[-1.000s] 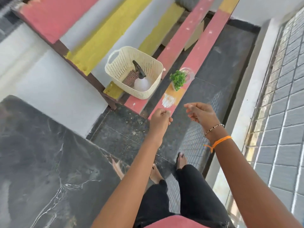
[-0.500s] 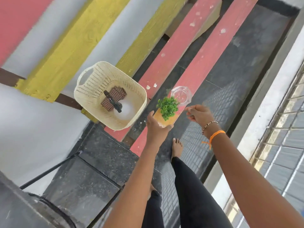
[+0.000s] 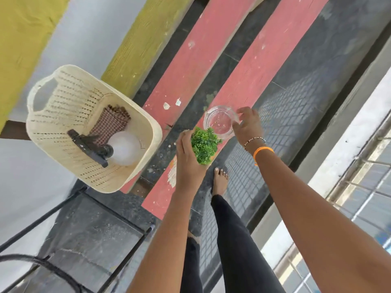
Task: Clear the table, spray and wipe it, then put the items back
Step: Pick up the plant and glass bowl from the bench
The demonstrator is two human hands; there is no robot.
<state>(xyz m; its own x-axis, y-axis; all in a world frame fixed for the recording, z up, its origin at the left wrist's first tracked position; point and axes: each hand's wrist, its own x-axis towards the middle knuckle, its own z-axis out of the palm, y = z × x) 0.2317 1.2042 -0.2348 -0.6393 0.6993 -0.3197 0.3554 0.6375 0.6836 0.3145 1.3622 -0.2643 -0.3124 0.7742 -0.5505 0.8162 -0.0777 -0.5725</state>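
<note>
A small green potted plant stands on a pink bench plank; my left hand is wrapped around its pot, which is hidden by the fingers. Just behind it sits a clear glass bowl, and my right hand has its fingers on the bowl's right rim. To the left, a cream plastic basket holds a white spray bottle with a black trigger and a folded checked cloth.
The bench has pink, yellow and grey planks with dark gaps between them. A black metal frame stands at lower left over dark stone floor. My legs and bare foot are below the hands. A barred window runs along the right.
I have stepped closer to the bench. My left hand closed around the plant's pot, and my right hand reached forward onto the glass bowl's rim.
</note>
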